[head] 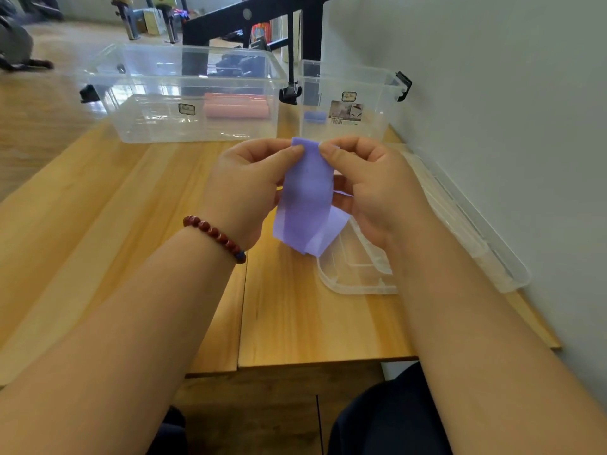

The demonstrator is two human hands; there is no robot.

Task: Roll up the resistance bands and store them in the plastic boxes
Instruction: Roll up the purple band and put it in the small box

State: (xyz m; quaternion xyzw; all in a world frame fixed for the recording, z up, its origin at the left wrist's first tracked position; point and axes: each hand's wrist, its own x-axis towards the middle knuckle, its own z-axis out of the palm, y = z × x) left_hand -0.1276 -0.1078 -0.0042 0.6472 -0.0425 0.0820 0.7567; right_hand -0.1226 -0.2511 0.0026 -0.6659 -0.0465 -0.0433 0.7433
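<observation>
At the upper left, a pink roll (236, 110) is seen inside the larger clear box (131, 126). At the centre, the top edge of a thin, flat, matte purple band (307, 198) is pinched by the left hand (243, 182) and the right hand (371, 185). The band is held up above the wooden table (98, 208), with its lower end folded back. Right of centre, in the upper part of the frame, a small purple roll (314, 116) is seen in the smaller clear box (374, 126).

A light wooden table (98, 224) is filling the centre and lower left of the frame. A grey wall (492, 93) is running along the right side. A black metal frame (249, 18) is standing at upper centre on a wooden floor (42, 103). A red bead bracelet (215, 236) is showing at centre left. Dark clothing (394, 421) is showing at the bottom edge
</observation>
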